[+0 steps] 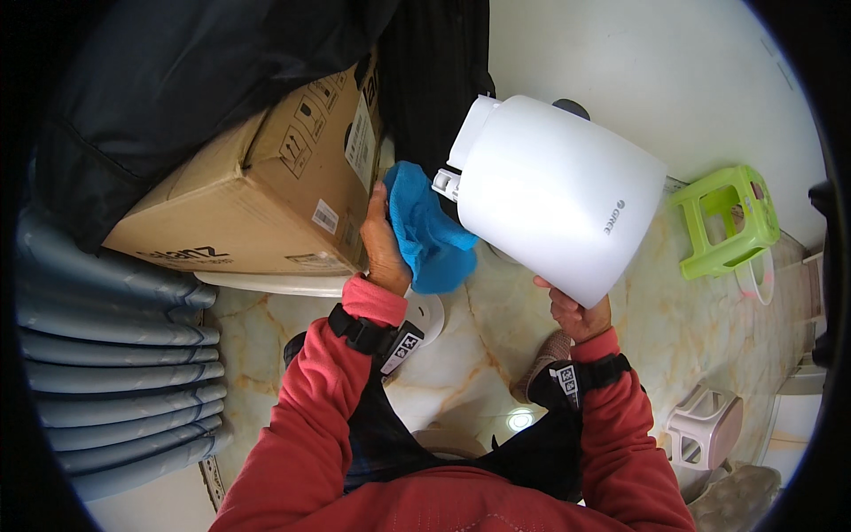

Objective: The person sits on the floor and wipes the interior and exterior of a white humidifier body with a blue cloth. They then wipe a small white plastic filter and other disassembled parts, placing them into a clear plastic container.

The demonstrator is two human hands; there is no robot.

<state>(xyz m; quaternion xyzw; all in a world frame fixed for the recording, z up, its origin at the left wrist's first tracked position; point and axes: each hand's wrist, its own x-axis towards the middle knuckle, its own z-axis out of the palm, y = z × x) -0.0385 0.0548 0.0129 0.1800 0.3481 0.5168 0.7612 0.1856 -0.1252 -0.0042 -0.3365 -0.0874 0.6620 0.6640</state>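
Note:
In my left hand (385, 243) is a blue cloth (432, 233), bunched and hanging down over the fingers. My right hand (577, 311) grips the lower end of a white plastic Gree appliance part (562, 193) and holds it up, tilted, in front of me. A protruding piece and a small clip-like fitting stick out at the part's left end. The cloth's right edge lies close to that end; whether they touch I cannot tell. Most of my right fingers are hidden behind the white part.
A cardboard box (292, 199) rests on a white surface (279, 284) at left, with black fabric (219, 80) draped over it. Blue curtains (126, 379) hang beside it. A green plastic stool (705, 266) and a pink stool (721, 429) stand right on the marbled floor (492, 352).

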